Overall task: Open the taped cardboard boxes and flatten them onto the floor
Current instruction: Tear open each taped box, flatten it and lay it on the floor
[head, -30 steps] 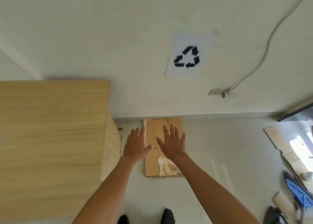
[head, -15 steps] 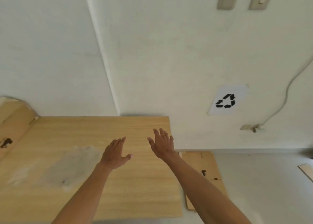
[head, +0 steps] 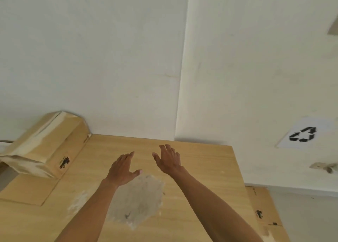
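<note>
Both hands, left hand (head: 122, 169) and right hand (head: 169, 160), hover empty, fingers spread, over the wooden bench (head: 201, 172). Taped cardboard box (head: 46, 146) sits far left, partly cut off; flattened cardboard (head: 263, 210) lies on the floor right, half hidden.

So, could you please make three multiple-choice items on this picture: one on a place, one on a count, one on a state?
1. Where does the cardboard box with tape stand?
A. at the far left of the wooden table
B. on the floor beside the wall
C. under the right hand

2. How many recycling signs hang on the wall?
A. none
B. one
C. three

3. In what state are the two hands?
A. both closed on a box
B. one holding tape
C. both open and empty

Answers:
1 A, the box sits on the wooden table at its far left edge.
2 B, a single recycling sign shows at the right.
3 C, the left hand and the right hand have spread fingers above the table and hold nothing.
</note>
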A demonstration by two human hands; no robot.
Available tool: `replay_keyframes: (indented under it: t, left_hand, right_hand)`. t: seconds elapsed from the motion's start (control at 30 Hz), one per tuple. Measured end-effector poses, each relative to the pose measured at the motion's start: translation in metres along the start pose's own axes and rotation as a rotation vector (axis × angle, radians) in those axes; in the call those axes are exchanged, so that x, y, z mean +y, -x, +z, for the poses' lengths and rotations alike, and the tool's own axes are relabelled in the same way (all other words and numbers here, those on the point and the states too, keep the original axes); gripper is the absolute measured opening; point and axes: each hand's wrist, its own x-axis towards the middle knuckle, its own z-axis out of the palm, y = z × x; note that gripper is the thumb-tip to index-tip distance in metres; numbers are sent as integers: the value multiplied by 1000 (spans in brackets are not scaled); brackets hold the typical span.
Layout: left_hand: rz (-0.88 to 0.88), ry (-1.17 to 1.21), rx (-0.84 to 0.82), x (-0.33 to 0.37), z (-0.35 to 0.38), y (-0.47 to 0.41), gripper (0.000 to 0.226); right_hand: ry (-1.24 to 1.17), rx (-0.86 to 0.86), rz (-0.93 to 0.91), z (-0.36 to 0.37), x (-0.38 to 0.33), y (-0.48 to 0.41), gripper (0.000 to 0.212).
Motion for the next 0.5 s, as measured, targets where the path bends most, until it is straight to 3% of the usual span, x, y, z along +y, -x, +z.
replay_keyframes:
  t: [0.3, 0.5]
  left_hand:
    - [-121, 57, 61, -165, -71, -52, 95]
    - [-84, -5, 137, -315, -122, -97, 82]
  right_hand:
    - [-68, -97, -62, 70, -158, -92, 62]
    - [-173, -323, -72, 141, -261, -136, 72]
